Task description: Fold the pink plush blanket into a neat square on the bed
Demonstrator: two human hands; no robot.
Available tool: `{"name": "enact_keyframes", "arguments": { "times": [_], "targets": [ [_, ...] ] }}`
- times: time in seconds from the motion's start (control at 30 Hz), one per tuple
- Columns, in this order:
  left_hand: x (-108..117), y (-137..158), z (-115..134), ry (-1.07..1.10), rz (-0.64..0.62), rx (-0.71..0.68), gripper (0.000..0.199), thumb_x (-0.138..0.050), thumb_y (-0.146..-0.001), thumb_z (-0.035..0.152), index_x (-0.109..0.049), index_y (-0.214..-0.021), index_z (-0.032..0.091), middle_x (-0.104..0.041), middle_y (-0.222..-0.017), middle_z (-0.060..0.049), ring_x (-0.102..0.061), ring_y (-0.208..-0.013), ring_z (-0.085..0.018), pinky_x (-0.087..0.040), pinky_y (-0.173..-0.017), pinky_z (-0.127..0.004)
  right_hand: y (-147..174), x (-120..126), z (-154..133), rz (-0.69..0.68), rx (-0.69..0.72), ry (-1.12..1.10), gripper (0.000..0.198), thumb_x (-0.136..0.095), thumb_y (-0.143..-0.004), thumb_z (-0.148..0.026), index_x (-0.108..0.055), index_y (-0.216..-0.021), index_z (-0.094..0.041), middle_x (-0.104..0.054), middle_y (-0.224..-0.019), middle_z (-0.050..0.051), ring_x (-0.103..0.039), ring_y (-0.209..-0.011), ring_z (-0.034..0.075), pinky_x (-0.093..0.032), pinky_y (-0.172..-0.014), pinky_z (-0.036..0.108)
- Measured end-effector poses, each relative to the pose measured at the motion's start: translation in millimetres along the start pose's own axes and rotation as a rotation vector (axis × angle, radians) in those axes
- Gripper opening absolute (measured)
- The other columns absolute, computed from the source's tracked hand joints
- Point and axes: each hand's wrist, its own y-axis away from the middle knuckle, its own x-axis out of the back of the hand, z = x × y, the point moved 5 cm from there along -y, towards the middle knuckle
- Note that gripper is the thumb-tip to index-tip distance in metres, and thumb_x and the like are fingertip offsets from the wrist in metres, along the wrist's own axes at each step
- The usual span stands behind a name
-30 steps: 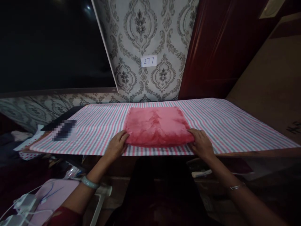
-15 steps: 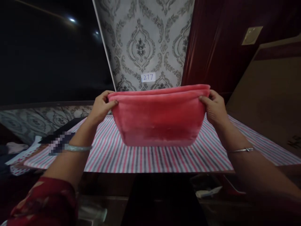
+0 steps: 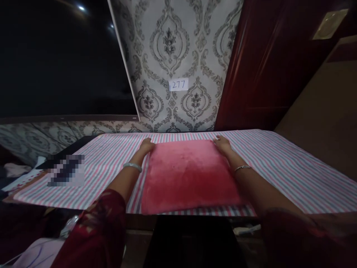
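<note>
A folded red towel (image 3: pixel 192 175) with a soft, plush surface lies over the striped tablecloth (image 3: pixel 279 163), its near edge close to the front of the table. My left hand (image 3: pixel 146 145) is at its far left corner, the fingers closed on the edge. At the far right corner, my right hand (image 3: pixel 223 145) grips the cloth in the same way. Both sets of fingertips are partly hidden, and both arms reach forward along the towel's sides.
A large dark screen (image 3: pixel 64 63) stands at the left, behind the table. The patterned wall (image 3: pixel 170 104) bears a paper label (image 3: pixel 179 84) reading 277. A cardboard box (image 3: pixel 329 119) rises at the right. Pink-and-white fabric (image 3: pixel 39 253) lies at the lower left.
Both hands have lowered the red towel from in front of the wall onto the striped tablecloth. It was held up hanging and now lies spread out, its far edge towards the wall.
</note>
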Motion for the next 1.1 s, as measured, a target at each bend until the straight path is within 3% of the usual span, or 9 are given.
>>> {"name": "enact_keyframes", "arguments": {
  "times": [0.07,0.17,0.27,0.37,0.77,0.93,1.0,1.1],
  "targets": [
    [-20.1,3.2,17.1,-0.059,0.028,-0.065,0.050,-0.062,-0.081,0.027,-0.063,-0.129,0.016,-0.055,-0.148,-0.021,-0.044,-0.144,-0.038,-0.033,-0.119,-0.057,4.0,-16.6,-18.1,-0.046,0.047,0.080,0.047,-0.047,-0.098,-0.033,-0.064,-0.137,-0.013,-0.063,-0.141,0.017,-0.057,-0.132,0.029,-0.042,-0.112,0.043],
    [-60.4,21.3,50.6,-0.248,-0.033,-0.323,0.050,-0.051,-0.094,0.035,-0.056,-0.141,0.019,-0.046,-0.158,-0.016,-0.034,-0.151,-0.033,-0.016,-0.125,-0.059,21.2,-49.5,-55.6,-0.193,0.293,0.269,0.049,-0.036,-0.103,-0.032,-0.058,-0.146,-0.021,-0.050,-0.156,0.010,-0.041,-0.146,0.028,-0.028,-0.121,0.052],
    [-98.7,43.3,61.3,-0.476,-0.119,-0.506,0.055,-0.038,-0.102,0.045,-0.048,-0.151,0.021,-0.040,-0.162,-0.015,-0.031,-0.153,-0.033,-0.014,-0.124,-0.064,43.8,-82.2,-67.6,-0.358,0.449,0.433,0.051,-0.031,-0.105,-0.036,-0.051,-0.151,-0.028,-0.045,-0.160,0.007,-0.036,-0.148,0.031,-0.023,-0.120,0.063],
    [-114.6,50.7,51.4,-0.547,-0.136,-0.503,0.059,-0.031,-0.104,0.046,-0.041,-0.156,0.019,-0.035,-0.165,-0.015,-0.029,-0.153,-0.034,-0.016,-0.124,-0.064,54.5,-97.1,-57.8,-0.386,0.476,0.477,0.052,-0.029,-0.106,-0.035,-0.045,-0.155,-0.028,-0.042,-0.162,0.007,-0.036,-0.148,0.031,-0.023,-0.120,0.063],
    [-113.7,48.7,47.4,-0.552,-0.102,-0.516,0.059,-0.031,-0.104,0.049,-0.042,-0.156,0.024,-0.038,-0.164,-0.012,-0.031,-0.152,-0.032,-0.018,-0.124,-0.061,51.2,-94.2,-51.0,-0.375,0.457,0.473,0.052,-0.028,-0.107,-0.039,-0.046,-0.155,-0.028,-0.041,-0.162,0.007,-0.035,-0.149,0.028,-0.020,-0.122,0.060],
    [-83.1,30.3,24.8,-0.610,-0.081,-0.367,0.065,-0.033,-0.101,0.057,-0.044,-0.154,0.022,-0.041,-0.161,-0.017,-0.031,-0.152,-0.037,-0.007,-0.121,-0.070,32.3,-66.7,-20.4,-0.372,0.291,0.518,0.056,-0.031,-0.105,-0.050,-0.047,-0.154,-0.029,-0.036,-0.165,0.007,-0.028,-0.152,0.034,-0.016,-0.119,0.069],
    [-69.1,22.1,5.5,-0.574,-0.094,-0.251,0.066,-0.034,-0.100,0.058,-0.043,-0.155,0.022,-0.038,-0.163,-0.017,-0.029,-0.152,-0.039,-0.015,-0.120,-0.072,26.2,-57.5,-2.2,-0.361,0.181,0.478,0.058,-0.030,-0.104,-0.052,-0.044,-0.156,-0.029,-0.032,-0.167,0.007,-0.027,-0.153,0.036,-0.023,-0.118,0.069],
    [-59.7,17.7,-16.6,-0.453,-0.089,-0.175,0.068,-0.032,-0.100,0.059,-0.039,-0.157,0.022,-0.037,-0.164,-0.016,-0.033,-0.150,-0.040,-0.037,-0.112,-0.064,25.3,-54.9,15.3,-0.364,0.107,0.385,0.063,-0.028,-0.104,-0.053,-0.038,-0.160,-0.025,-0.025,-0.170,0.008,-0.032,-0.151,0.035,-0.034,-0.116,0.060]
  ]
}}
